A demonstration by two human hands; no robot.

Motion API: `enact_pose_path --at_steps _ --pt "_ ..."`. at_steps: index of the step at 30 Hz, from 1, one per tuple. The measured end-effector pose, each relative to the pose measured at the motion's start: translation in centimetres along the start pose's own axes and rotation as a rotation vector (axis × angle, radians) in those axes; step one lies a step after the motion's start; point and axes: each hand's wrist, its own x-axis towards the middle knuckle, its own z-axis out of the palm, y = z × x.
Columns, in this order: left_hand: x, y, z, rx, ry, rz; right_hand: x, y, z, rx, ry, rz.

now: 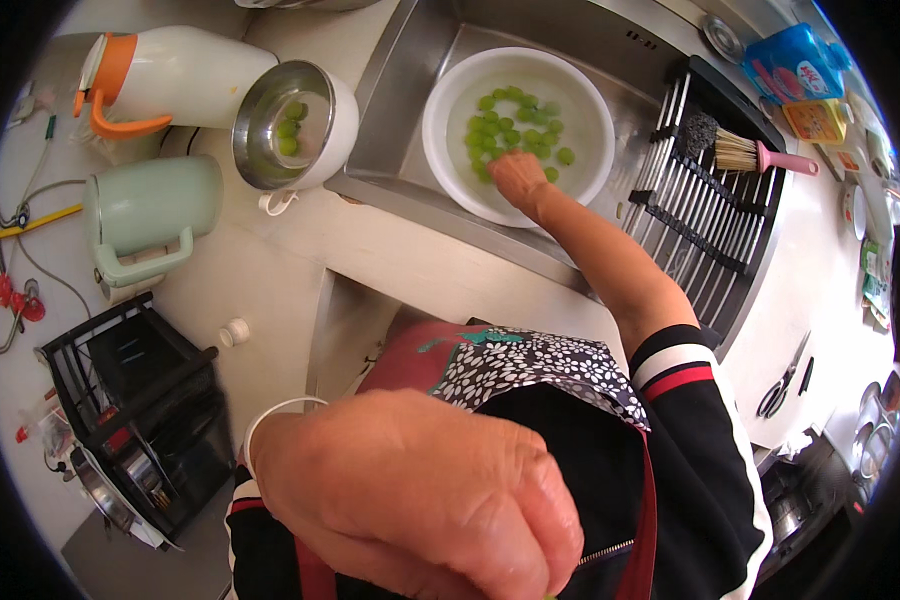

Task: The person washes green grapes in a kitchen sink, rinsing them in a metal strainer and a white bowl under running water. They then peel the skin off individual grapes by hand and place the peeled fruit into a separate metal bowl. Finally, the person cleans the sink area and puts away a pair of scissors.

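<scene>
My left hand (420,487), with a white bangle at the wrist, is raised close to the camera in front of my chest. Its fingers are closed, and a sliver of a green grape shows at the fingertips at the picture's lower edge. My right hand (519,177) reaches into a white round bowl (441,180) that stands in the steel sink (397,97). Green grapes (506,124) lie in water in this bowl; the right fingertips are hidden among them. Left of the sink, a smaller white cup with a steel inside (337,127) holds several grapes.
A white-and-orange jug (195,75) and a pale green kettle (154,202) stand at the left, above a black rack (142,375). A drying rack (709,210) holding a pink-handled brush (765,157) spans the sink's right side. Scissors (784,382) lie on the right counter.
</scene>
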Motion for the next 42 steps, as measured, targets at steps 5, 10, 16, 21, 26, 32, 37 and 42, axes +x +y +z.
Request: enact_pose_path --at_steps 5,10,16,21,26,32,37,42 --pt "1.8 2.6 -0.6 0.059 0.004 -0.106 0.6 0.2 1.2 -0.025 0.009 0.016" --pt "2.5 0.7 0.5 0.103 0.157 0.254 0.5 -0.4 0.8 0.113 0.037 0.116" --pt "4.3 4.1 -3.3 0.021 -0.171 -0.194 -4.3 1.8 -7.5 0.883 0.018 0.170" --pt "2.4 3.2 -6.6 0.749 0.777 -0.372 -9.7 3.6 -12.5 1.073 -0.008 0.394" --pt "0.9 0.0 -11.0 0.643 1.027 -0.522 -12.8 1.9 -15.6 1.394 0.313 0.387" --pt "1.7 -3.0 -10.7 0.654 0.941 -0.653 -15.5 -0.4 -19.8 1.790 0.421 0.302" --pt "2.1 -3.9 -9.8 0.628 0.879 -0.620 -15.7 -1.6 -19.3 1.692 0.642 0.239" --pt "1.5 -4.5 -9.7 0.599 0.903 -0.555 -16.1 -2.5 -19.5 1.387 0.741 0.201"
